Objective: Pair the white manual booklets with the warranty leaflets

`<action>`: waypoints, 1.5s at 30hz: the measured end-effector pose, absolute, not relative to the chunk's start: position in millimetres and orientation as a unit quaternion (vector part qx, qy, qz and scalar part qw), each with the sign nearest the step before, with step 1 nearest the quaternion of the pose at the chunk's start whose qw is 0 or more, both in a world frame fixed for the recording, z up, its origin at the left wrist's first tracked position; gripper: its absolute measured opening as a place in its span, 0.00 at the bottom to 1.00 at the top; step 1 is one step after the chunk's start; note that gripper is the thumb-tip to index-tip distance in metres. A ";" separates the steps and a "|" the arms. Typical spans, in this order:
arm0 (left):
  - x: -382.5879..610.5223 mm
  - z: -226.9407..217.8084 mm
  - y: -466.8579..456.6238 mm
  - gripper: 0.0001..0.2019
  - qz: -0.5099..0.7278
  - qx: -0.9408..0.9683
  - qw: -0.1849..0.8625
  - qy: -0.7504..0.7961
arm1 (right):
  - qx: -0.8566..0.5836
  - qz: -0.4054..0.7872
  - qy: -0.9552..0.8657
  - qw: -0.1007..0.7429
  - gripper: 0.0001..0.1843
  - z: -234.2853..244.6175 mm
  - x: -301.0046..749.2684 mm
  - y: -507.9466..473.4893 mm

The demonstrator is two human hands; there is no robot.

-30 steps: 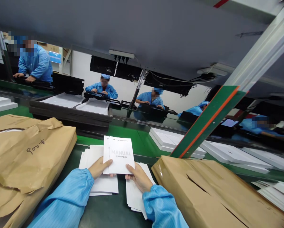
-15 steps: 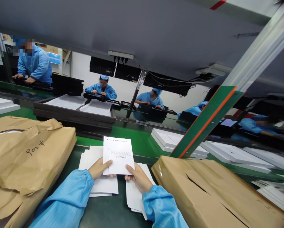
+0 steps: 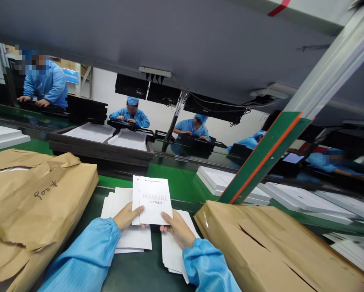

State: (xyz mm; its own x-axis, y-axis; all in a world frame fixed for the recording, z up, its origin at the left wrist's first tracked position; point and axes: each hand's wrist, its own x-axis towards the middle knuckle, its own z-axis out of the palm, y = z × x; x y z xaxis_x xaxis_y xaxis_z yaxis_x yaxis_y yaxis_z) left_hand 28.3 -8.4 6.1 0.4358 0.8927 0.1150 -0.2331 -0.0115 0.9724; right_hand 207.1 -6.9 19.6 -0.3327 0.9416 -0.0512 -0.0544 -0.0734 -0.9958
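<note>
Two overlapping white manuals [image 3: 154, 205], the front one printed "MANUAL", are held up between my hands over the dark green bench. My left hand [image 3: 129, 215] is closed on their left edge, thumb in front and fingers behind. On the lower right edge, my right hand [image 3: 178, 227] pinches the front manual the same way. Beneath my left hand lies a stack of white booklets or sheets [image 3: 133, 240]. A second white stack [image 3: 171, 253] is partly covered by my right hand and sleeve.
Brown paper packages stand on both sides, a torn one [image 3: 63, 194] at left and another [image 3: 261, 239] at right. Behind are a black tray [image 3: 99, 158] with white contents and flat white boxes [image 3: 303, 198]. A slanted post [image 3: 261, 158] rises at right. Several co-workers in blue sit or stand beyond.
The black tray and the white boxes behind have shifted slightly to the right. My hands and the manuals have stayed in nearly the same place.
</note>
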 end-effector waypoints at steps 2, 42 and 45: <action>28.6 6.1 -8.4 0.24 0.440 0.556 0.638 0.299 | -0.406 0.606 -0.547 0.411 0.16 19.4 207.0 -6.7; 28.4 7.9 -9.8 0.24 0.447 0.548 0.645 0.290 | -0.428 0.590 -0.550 0.408 0.20 20.7 205.2 -8.3; 30.0 7.4 -9.6 0.25 0.454 0.546 0.642 0.289 | -0.426 0.588 -0.548 0.415 0.20 21.1 204.2 -8.6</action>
